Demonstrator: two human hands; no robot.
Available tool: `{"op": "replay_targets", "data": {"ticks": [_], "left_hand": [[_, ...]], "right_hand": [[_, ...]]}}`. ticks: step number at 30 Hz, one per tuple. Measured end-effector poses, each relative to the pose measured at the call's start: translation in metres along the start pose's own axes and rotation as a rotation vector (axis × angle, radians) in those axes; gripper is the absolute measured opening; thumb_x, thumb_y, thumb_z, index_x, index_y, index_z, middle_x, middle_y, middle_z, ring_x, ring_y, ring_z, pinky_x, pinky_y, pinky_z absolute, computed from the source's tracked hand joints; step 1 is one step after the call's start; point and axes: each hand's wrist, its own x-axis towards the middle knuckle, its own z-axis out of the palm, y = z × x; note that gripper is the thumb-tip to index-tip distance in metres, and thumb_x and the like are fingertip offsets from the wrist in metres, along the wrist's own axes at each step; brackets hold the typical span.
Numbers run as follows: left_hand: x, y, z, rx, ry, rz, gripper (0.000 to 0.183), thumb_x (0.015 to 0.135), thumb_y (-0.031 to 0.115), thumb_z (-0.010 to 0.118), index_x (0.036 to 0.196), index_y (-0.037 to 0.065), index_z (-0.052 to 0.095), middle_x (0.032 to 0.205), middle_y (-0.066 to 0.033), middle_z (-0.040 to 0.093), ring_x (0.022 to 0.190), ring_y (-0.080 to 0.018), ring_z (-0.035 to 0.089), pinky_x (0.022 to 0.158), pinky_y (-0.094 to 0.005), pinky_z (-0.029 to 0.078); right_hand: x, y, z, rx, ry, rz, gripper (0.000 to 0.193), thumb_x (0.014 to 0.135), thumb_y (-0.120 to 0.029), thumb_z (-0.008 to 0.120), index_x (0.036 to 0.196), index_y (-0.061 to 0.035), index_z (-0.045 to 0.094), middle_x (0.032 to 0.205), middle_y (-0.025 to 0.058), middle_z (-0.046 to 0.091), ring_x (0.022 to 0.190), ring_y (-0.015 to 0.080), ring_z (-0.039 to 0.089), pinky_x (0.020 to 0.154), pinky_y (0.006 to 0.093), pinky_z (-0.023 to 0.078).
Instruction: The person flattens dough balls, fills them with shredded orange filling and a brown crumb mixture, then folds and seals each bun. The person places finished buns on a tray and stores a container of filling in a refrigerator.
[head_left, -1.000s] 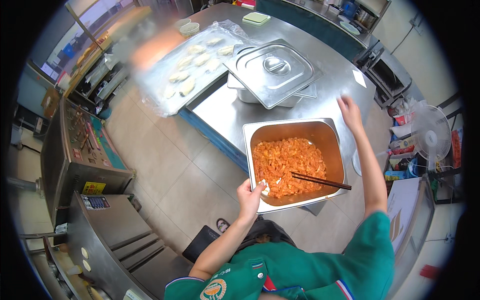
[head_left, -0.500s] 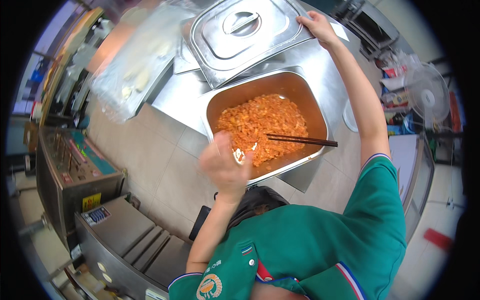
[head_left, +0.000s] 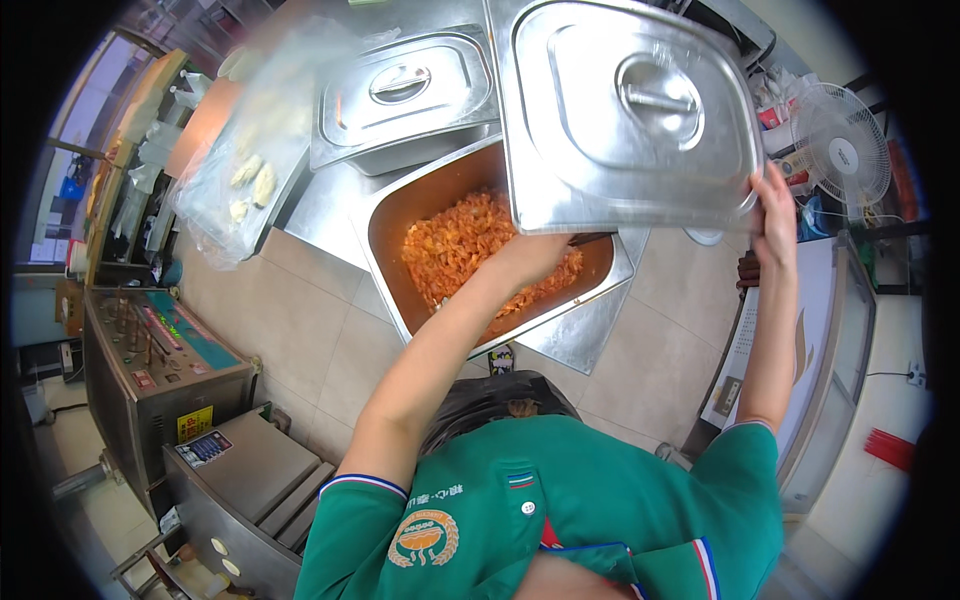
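A large steel pan (head_left: 385, 280) sits at the near edge of the counter, holding chopped reddish-orange food (head_left: 450, 235). My right hand (head_left: 775, 215) grips the right edge of a shiny steel lid (head_left: 570, 190), which is raised and covers the pan's far right part from view. Across the food reaches my left hand (head_left: 535, 258), its fingers hidden beneath the lid's near edge. A dark piece of the chopsticks (head_left: 592, 238) shows right beside those fingers; whether they hold it is hidden.
Behind the pan stands a second steel pan with its own lid (head_left: 345, 110). A plastic-covered tray with pale pieces (head_left: 255, 185) lies at the left. Metal machines (head_left: 170, 350) stand at lower left, a white fan (head_left: 845, 150) at right.
The lid has come toward me and to the right in my right hand, uncovering the second pan's lid. My left hand has moved right, over the food to the chopsticks.
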Motion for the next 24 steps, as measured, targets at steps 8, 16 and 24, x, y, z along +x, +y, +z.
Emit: {"op": "replay_targets", "data": {"ticks": [8,16,24], "left_hand": [[-0.146,-0.026,-0.088,-0.811,0.633,-0.654,0.05,0.09,0.02,0.061,0.13,-0.008,0.046,0.126,-0.0221,0.051,0.111,-0.0271,0.054,0.09,-0.0407,0.047],[-0.182,-0.052,-0.046,-0.491,0.847,-0.559,0.05,0.093,0.019,0.058,0.134,-0.004,0.04,0.106,-0.0207,0.064,0.096,-0.0272,0.064,0.082,-0.0348,0.049],[-0.168,-0.077,-0.072,-0.63,0.792,-0.519,0.053,0.086,0.017,0.065,0.131,-0.002,0.045,0.112,-0.023,0.063,0.103,-0.0343,0.063,0.086,-0.0368,0.049]], "right_hand": [[-0.062,0.068,0.063,0.041,-0.226,0.349,0.054,0.088,-0.002,0.06,0.137,0.0047,0.041,0.094,0.0046,0.067,0.078,0.0069,0.062,0.072,0.0199,0.05],[-0.074,0.094,0.097,-0.61,-0.215,0.034,0.035,0.088,-0.011,0.06,0.119,0.0056,0.06,0.097,0.0077,0.056,0.093,0.0162,0.055,0.086,0.0266,0.042],[-0.092,0.095,0.135,-0.77,-0.238,0.128,0.048,0.097,-0.019,0.05,0.14,0.0001,0.04,0.101,0.013,0.062,0.087,0.0182,0.058,0.082,0.0295,0.046]]}}
